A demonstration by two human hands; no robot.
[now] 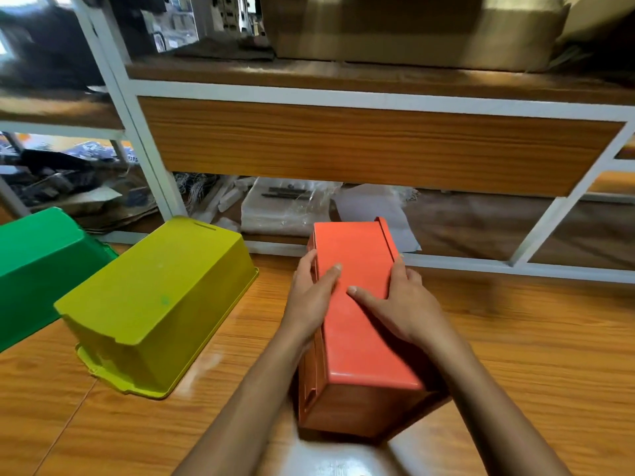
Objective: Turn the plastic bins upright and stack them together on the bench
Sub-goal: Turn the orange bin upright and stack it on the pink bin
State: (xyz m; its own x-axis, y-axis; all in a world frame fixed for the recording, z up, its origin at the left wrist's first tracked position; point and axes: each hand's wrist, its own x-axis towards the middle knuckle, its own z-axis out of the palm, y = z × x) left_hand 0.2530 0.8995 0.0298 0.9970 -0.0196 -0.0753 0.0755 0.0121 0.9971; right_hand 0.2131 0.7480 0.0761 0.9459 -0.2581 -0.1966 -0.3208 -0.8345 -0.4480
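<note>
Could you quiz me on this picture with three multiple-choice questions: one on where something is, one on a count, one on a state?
1. Where is the green bin?
A. far left
B. far right
C. on the shelf

2. How many bins are on the bench?
A. one
B. three
C. five

3. How does the yellow bin lie?
A. upright
B. upside down
C. stacked inside another

Answers:
1 A, it sits at the left edge.
2 B, green, yellow, and the orange bin held by the left hand and right hand.
3 B, its flat bottom faces up.
</note>
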